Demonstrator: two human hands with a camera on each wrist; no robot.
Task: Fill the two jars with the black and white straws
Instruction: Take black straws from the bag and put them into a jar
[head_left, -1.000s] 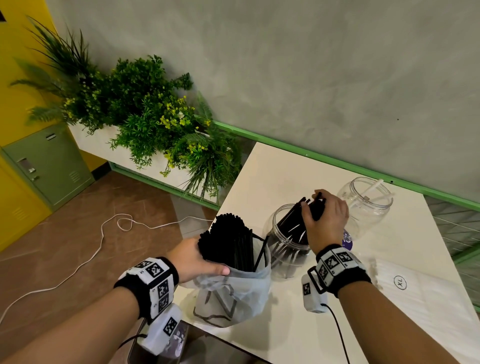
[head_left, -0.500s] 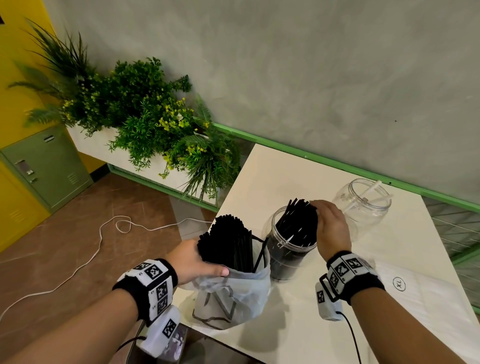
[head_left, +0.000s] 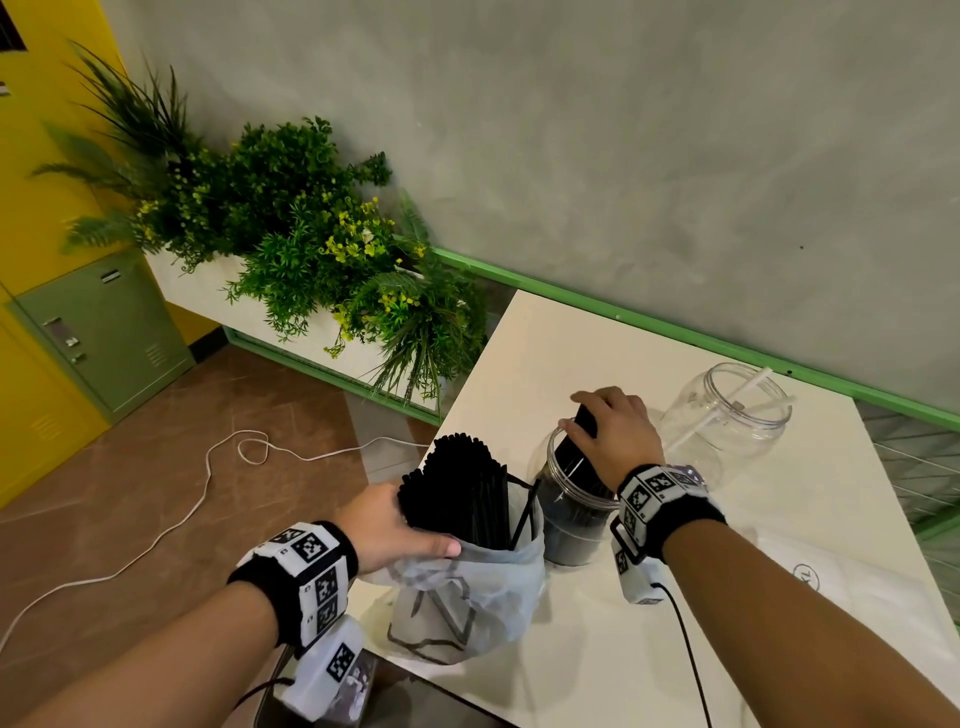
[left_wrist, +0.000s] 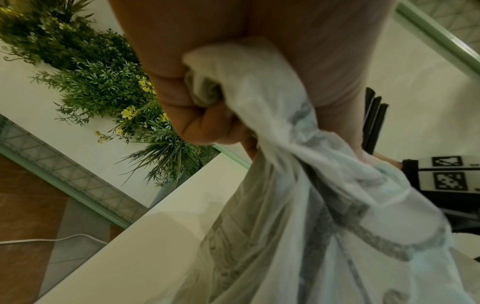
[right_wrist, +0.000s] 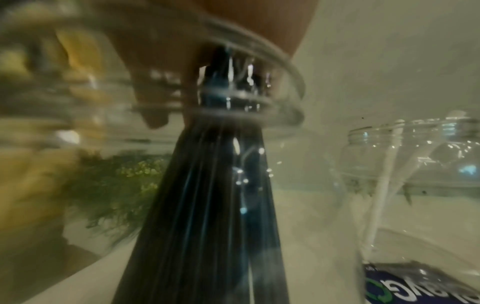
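Observation:
A clear jar stands mid-table with a bundle of black straws inside it. My right hand sits over the jar's mouth, fingers curled round the tops of those straws. To its left stands a thin white bag with a thick bunch of black straws sticking out. My left hand grips the bunched rim of the bag. A second clear jar stands behind at the right, holding a few white straws.
A flat white packet lies on the white table at the right. A planter of green foliage stands left of the table by the grey wall. A white cable trails on the brown floor.
My right hand has pushed the black straw bundle down into the near jar and shifted left over its mouth. The left hand has stayed on the bag.

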